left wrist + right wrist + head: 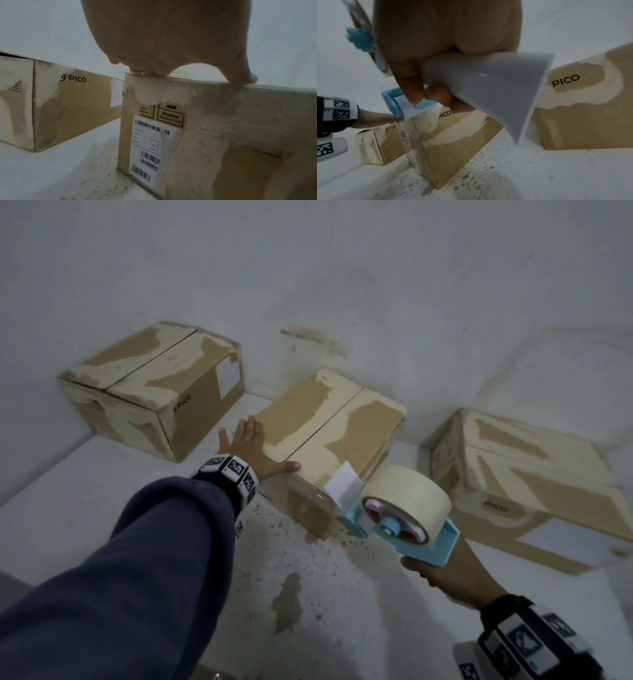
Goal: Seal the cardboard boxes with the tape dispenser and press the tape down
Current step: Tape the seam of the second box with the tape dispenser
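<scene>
Three worn cardboard boxes stand on a white floor by a wall; the middle box (329, 422) has its flaps closed along a centre seam. My left hand (250, 443) lies flat on that box's near left top corner, fingers straight. In the left wrist view its fingers (147, 72) and thumb press on the top edge of the middle box (223, 128). My right hand (442, 573) grips the handle of a light blue tape dispenser (400, 508) carrying a cream roll. The dispenser's nose (397, 104) sits at the box's near top edge, and clear tape (412, 142) runs down the end face.
A second box (154, 392) sits at the back left in the corner, and a third box (524, 474) stands at the right. The wall rises close behind all of them. The speckled, stained floor (308, 594) lies open in front of the boxes.
</scene>
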